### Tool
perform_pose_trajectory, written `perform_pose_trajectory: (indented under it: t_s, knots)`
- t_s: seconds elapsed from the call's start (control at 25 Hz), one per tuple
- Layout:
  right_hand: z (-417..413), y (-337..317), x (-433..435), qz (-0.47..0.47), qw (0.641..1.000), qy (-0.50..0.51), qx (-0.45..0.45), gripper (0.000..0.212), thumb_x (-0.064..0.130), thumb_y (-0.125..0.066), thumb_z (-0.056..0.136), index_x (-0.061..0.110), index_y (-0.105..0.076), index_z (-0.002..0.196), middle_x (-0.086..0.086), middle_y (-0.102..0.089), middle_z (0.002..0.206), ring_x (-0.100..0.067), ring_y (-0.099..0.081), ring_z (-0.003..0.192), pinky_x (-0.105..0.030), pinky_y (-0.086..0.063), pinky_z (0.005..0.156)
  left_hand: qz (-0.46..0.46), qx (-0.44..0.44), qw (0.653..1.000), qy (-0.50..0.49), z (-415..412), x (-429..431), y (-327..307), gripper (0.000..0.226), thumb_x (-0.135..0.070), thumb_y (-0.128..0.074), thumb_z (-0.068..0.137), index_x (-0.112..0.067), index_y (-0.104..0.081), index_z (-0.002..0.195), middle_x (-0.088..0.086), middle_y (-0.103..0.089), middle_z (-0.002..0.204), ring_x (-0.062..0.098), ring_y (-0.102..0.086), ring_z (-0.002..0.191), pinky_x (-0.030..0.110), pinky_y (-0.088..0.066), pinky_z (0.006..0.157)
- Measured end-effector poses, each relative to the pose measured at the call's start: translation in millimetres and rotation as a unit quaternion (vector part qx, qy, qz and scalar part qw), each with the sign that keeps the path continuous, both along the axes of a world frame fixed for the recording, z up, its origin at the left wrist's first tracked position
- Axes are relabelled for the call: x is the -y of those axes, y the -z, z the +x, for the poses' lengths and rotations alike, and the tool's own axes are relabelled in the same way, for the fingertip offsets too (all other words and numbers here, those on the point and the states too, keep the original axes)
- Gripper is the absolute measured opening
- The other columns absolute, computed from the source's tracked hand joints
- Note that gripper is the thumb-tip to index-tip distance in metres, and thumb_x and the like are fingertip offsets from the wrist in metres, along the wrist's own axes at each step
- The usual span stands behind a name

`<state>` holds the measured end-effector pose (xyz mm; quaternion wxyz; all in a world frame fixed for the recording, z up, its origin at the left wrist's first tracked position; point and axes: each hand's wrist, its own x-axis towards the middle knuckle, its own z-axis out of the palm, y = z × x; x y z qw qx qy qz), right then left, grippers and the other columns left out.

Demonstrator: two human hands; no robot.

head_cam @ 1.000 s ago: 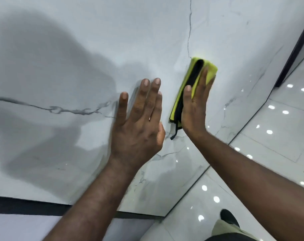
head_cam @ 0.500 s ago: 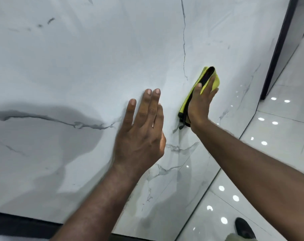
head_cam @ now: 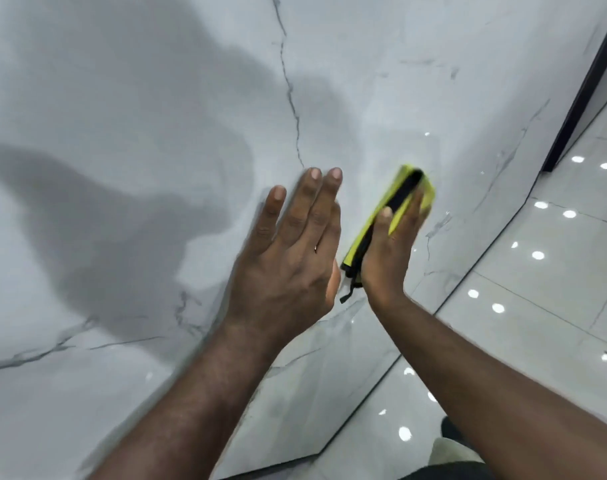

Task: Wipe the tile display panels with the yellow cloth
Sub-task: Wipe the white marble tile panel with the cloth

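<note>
Flat-fingered, my right hand (head_cam: pixel 388 251) presses the folded yellow cloth (head_cam: pixel 399 180) against the tile panel (head_cam: pixel 156 98), thumb laid along its dark strip rather than clutching it. The cloth's long axis runs from under the heel of the palm out past the fingertips. Just left of that grip my left hand (head_cam: pixel 291 258) lies spread on the same panel, holding nothing, so I judge the right carries the stroke, up into the panel beyond its fingertips toward the dark frame (head_cam: pixel 579 91).
</note>
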<state>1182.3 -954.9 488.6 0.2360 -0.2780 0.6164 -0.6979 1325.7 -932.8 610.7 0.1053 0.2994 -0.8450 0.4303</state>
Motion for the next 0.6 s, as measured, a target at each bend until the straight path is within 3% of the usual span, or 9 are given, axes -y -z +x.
perform_pose_trajectory:
  t_s: [0.08,0.16,0.2,0.28,0.32,0.4,0.44,0.52,0.6]
  knots:
    - [2,38,-6,0.087,0.993,-0.013,0.08,0.065,0.048,-0.032,0.115,0.039,0.004,0.169,0.01,0.011,0.178,-0.004,0.007,0.162,-0.038,-0.013,0.132,0.006,0.049,0.999,0.005,-1,5,19,0.064,-0.03,-0.045,0.105,-0.002,-0.043,0.163,0.016,-0.021,0.179,0.032,-0.022,0.166,0.052,0.0,0.136]
    - [7,76,-14,0.082,0.996,-0.03,0.017,0.068,0.046,-0.034,0.115,0.039,0.007,0.168,0.012,0.009,0.178,-0.004,0.006,0.162,-0.033,-0.012,0.132,-0.011,0.112,0.993,0.017,3,9,36,0.066,-0.028,-0.046,0.106,0.001,-0.038,0.165,0.016,-0.025,0.177,0.031,-0.026,0.164,0.05,-0.007,0.136]
    - [6,92,-14,0.105,0.993,-0.039,0.033,0.068,0.047,-0.034,0.115,0.04,0.007,0.168,0.01,0.0,0.179,-0.01,-0.005,0.164,-0.035,-0.017,0.131,-0.022,0.139,0.99,0.024,4,11,42,0.066,-0.026,-0.047,0.106,0.002,-0.038,0.165,0.017,-0.028,0.176,0.031,-0.029,0.163,0.049,-0.011,0.136]
    - [8,116,-11,0.214,0.965,-0.032,0.148,0.068,0.054,-0.034,0.112,0.048,0.007,0.166,-0.001,-0.027,0.174,-0.026,-0.037,0.155,-0.044,-0.034,0.123,-0.027,0.161,0.986,0.03,5,14,47,0.064,-0.023,-0.049,0.105,0.003,-0.04,0.163,0.017,-0.032,0.175,0.03,-0.032,0.162,0.049,-0.018,0.134]
    - [10,123,-12,0.232,0.958,-0.027,0.165,0.069,0.054,-0.035,0.111,0.047,0.005,0.166,-0.002,-0.033,0.171,-0.027,-0.043,0.15,-0.044,-0.036,0.121,-0.027,0.165,0.985,0.028,4,16,48,0.064,-0.023,-0.05,0.105,0.003,-0.042,0.163,0.018,-0.034,0.174,0.03,-0.034,0.161,0.05,-0.02,0.133]
    - [16,131,-17,0.197,0.973,-0.042,0.11,0.07,0.049,-0.039,0.112,0.038,0.001,0.169,0.006,-0.026,0.173,-0.019,-0.035,0.155,-0.04,-0.033,0.124,-0.039,0.169,0.984,0.028,3,16,48,0.063,-0.022,-0.049,0.104,0.003,-0.043,0.162,0.017,-0.037,0.172,0.029,-0.036,0.16,0.05,-0.023,0.131]
    - [17,131,-20,0.193,0.973,-0.045,0.114,0.071,0.045,-0.041,0.113,0.035,0.001,0.169,0.008,-0.028,0.171,-0.017,-0.033,0.156,-0.037,-0.033,0.123,-0.045,0.17,0.984,0.028,2,15,48,0.063,-0.021,-0.049,0.104,0.003,-0.044,0.161,0.017,-0.038,0.172,0.029,-0.037,0.159,0.05,-0.024,0.131]
    - [18,128,-15,0.232,0.954,-0.038,0.187,0.071,0.039,-0.042,0.113,0.037,0.001,0.17,0.003,-0.048,0.153,-0.026,-0.048,0.145,-0.036,-0.04,0.112,-0.055,0.178,0.982,0.026,3,13,49,0.064,-0.022,-0.049,0.103,0.003,-0.043,0.162,0.017,-0.039,0.171,0.028,-0.038,0.159,0.05,-0.025,0.13]
    - [18,125,-6,0.235,0.953,-0.016,0.191,0.071,0.034,-0.042,0.113,0.036,0.001,0.169,-0.001,-0.046,0.157,-0.027,-0.047,0.144,-0.038,-0.039,0.115,-0.057,0.183,0.981,0.032,2,16,50,0.063,-0.022,-0.049,0.104,0.003,-0.044,0.161,0.017,-0.04,0.171,0.028,-0.038,0.158,0.05,-0.026,0.129]
